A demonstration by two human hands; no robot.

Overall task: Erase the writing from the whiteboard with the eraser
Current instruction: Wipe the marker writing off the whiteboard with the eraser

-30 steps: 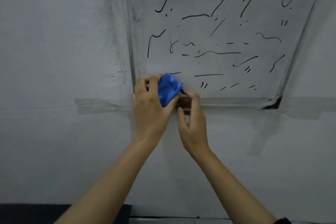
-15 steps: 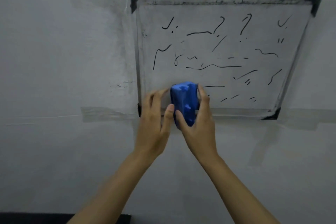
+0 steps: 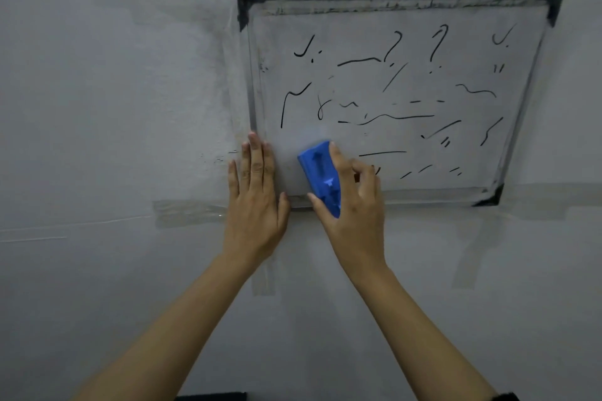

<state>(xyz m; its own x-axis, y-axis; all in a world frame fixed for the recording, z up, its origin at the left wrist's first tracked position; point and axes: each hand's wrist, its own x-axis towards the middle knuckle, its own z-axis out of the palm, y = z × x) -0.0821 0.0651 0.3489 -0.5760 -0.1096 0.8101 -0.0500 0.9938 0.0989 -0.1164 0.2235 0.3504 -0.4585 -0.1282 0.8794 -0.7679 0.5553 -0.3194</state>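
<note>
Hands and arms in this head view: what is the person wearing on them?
Both forearms are bare, with no sleeves in view. The left hand and right hand wear no gloves, and no rings show on the fingers. A dark band sits at the right wrist's lower edge, mostly cut off by the frame.

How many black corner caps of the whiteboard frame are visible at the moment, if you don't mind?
3: top-left corner cap, top-right corner cap, bottom-right corner cap. The left hand may hide a fourth.
</note>
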